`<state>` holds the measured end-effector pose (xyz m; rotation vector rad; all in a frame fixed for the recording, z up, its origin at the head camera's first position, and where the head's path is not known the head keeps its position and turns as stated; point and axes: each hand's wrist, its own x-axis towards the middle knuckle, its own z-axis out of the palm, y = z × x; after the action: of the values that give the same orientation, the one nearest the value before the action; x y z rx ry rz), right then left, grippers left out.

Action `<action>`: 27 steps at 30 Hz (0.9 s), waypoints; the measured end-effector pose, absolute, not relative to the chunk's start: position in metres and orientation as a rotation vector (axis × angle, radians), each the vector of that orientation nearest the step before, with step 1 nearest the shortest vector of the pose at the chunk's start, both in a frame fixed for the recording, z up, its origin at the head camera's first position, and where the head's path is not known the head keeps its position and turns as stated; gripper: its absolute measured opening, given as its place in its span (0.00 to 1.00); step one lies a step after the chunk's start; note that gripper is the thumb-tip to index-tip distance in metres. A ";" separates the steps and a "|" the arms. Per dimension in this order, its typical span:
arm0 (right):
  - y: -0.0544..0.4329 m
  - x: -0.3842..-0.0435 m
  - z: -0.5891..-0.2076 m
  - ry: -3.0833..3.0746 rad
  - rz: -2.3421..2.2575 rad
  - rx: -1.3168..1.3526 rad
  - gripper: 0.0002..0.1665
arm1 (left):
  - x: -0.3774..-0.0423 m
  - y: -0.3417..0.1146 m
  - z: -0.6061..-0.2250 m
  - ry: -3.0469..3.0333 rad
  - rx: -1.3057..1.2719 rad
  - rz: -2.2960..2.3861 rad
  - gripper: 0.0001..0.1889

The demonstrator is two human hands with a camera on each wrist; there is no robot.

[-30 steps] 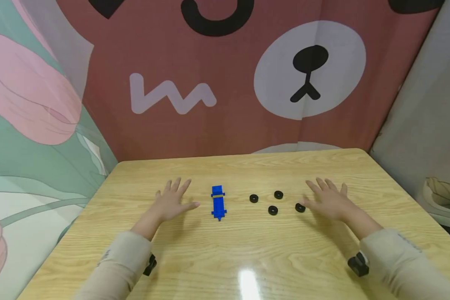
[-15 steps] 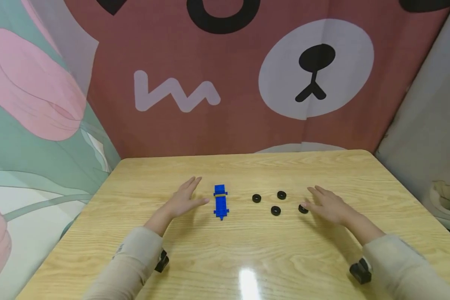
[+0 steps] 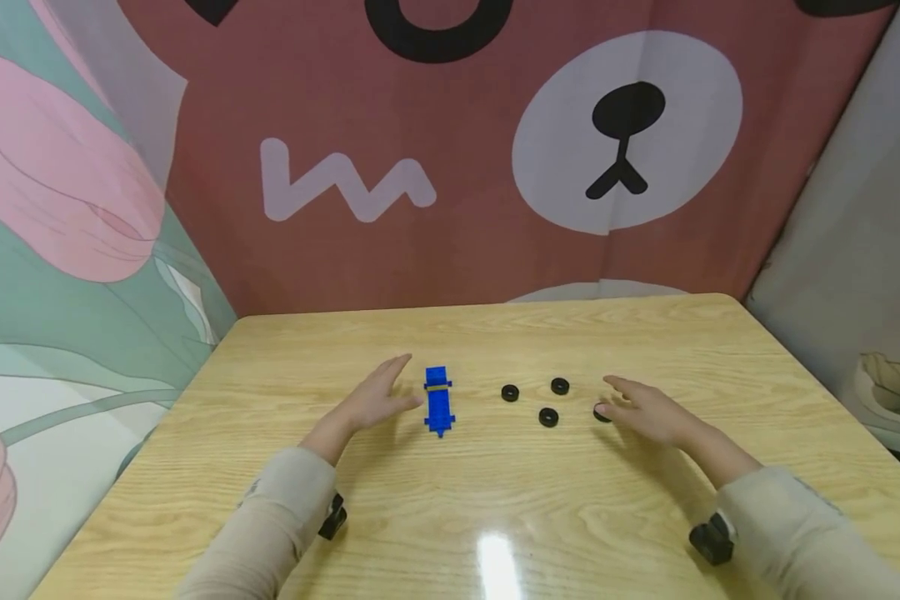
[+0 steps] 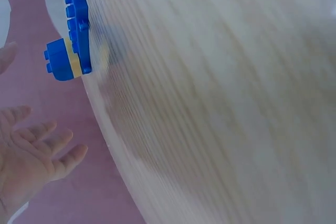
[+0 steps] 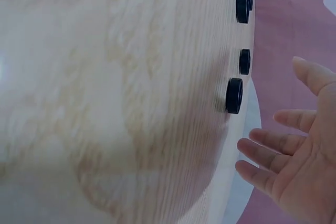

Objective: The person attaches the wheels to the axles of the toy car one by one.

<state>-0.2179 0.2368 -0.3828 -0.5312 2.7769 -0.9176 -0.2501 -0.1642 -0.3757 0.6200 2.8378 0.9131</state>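
A blue toy car base (image 3: 438, 412) built of studded bricks, with a thin yellow layer near its far end, rests on the table left of centre. My left hand (image 3: 375, 403) hovers just left of it, fingers extended and apart from it; in the left wrist view the blue base (image 4: 79, 24) shows studs facing away from the tabletop. Several small black toy tyres (image 3: 548, 417) lie flat right of the base. Above the rightmost tyre (image 5: 234, 96) hovers my right hand (image 3: 648, 410), its thumb partly covering that tyre in the head view. The right hand's fingers (image 5: 262, 153) are loosely spread, holding nothing.
The pale wooden table (image 3: 435, 508) ends at a patterned curtain (image 3: 457, 258) at the back. A black wrist camera (image 3: 712, 540) hangs under the right sleeve, another black camera (image 3: 333, 517) under the left. Beige footwear-like item (image 3: 896, 392) stands beyond the right edge.
My left hand has moved right, closer to the blue base, and turned onto its side. The right hand has also turned sideways, staying near the rightmost tyre. Base and tyres lie still.
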 end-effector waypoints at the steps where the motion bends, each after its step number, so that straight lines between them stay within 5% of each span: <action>1: 0.236 -0.218 -0.383 2.765 -0.925 -0.528 0.39 | -0.251 -0.163 -0.376 2.837 0.622 0.910 0.39; 27: 0.234 -0.229 -0.393 2.793 -0.823 -0.612 0.30 | -0.274 -0.143 -0.388 2.829 0.527 0.973 0.28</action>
<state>-0.2293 0.2340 -0.3928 -0.6116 2.7935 -0.8233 -0.2738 -0.1427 -0.3880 0.5272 2.8286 0.9728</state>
